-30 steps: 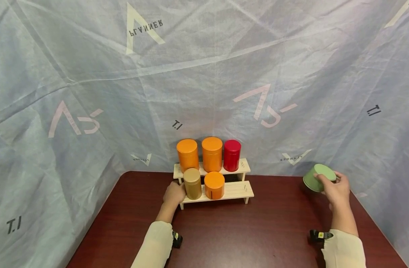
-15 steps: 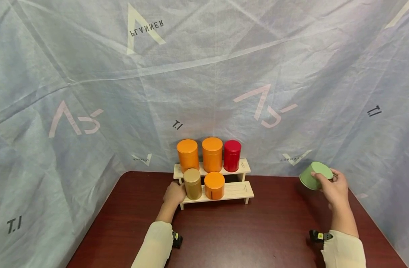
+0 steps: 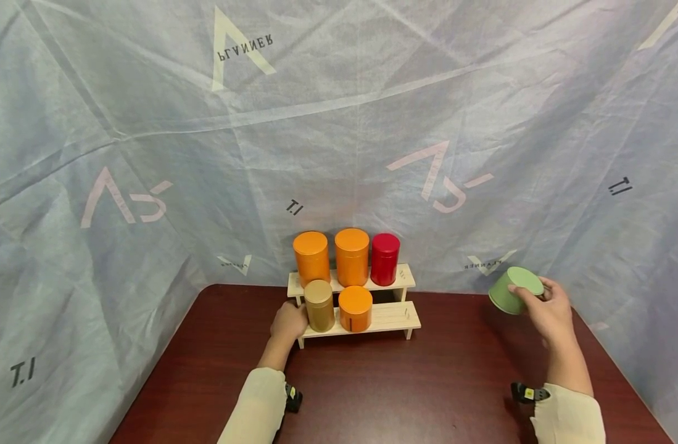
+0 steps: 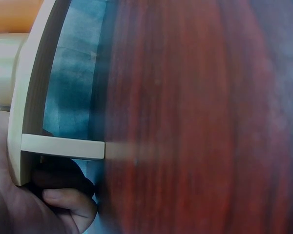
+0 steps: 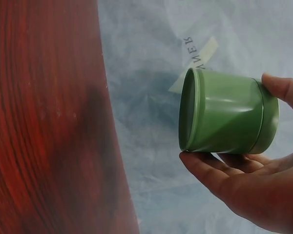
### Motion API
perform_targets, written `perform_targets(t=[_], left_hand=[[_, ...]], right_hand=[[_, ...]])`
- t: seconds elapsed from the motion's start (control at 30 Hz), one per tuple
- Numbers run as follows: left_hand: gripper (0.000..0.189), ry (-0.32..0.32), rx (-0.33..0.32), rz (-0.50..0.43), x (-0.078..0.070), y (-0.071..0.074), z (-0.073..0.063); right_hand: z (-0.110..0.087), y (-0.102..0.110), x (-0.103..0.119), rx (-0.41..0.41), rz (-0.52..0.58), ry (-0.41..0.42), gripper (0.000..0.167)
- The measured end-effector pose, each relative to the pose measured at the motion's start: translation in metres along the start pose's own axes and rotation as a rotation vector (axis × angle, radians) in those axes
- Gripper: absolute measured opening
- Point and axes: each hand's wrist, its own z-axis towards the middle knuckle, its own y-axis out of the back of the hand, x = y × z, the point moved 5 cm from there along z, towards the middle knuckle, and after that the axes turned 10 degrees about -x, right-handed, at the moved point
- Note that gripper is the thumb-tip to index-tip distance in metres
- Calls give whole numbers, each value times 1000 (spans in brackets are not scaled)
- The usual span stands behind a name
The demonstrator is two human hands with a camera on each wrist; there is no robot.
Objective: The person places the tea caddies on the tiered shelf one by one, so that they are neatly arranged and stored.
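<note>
My right hand holds a short green tin tilted above the table's right side. Its thumb lies on one side of the tin and the fingers on the other, near the lid. On the left, my left hand grips the end of a two-step wooden shelf, fingers curled below the lower board. A gold tin stands on that board, right beside the hand. To its right is a short orange tin.
Two tall orange tins, a left one and a middle one, stand on the upper step with a red tin. Below is a dark red-brown table. Grey printed cloth hangs behind and at both sides.
My right hand has moved the green tin left, a little above where it was. The left hand and the shelf with its tins keep their places.
</note>
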Motion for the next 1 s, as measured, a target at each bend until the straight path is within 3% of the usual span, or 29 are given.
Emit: perform_targets(t=[0.63, 0.87, 1.0], left_hand=[[41, 15, 9, -5, 1, 0, 0], [39, -19, -7, -14, 5, -2, 4], [40, 7, 0, -12, 1, 1, 1]], right_hand=[[-10, -5, 23, 27, -96, 65, 96], [-13, -7, 27, 25, -110, 83, 93], [-14, -9, 31, 38, -130, 94, 93]])
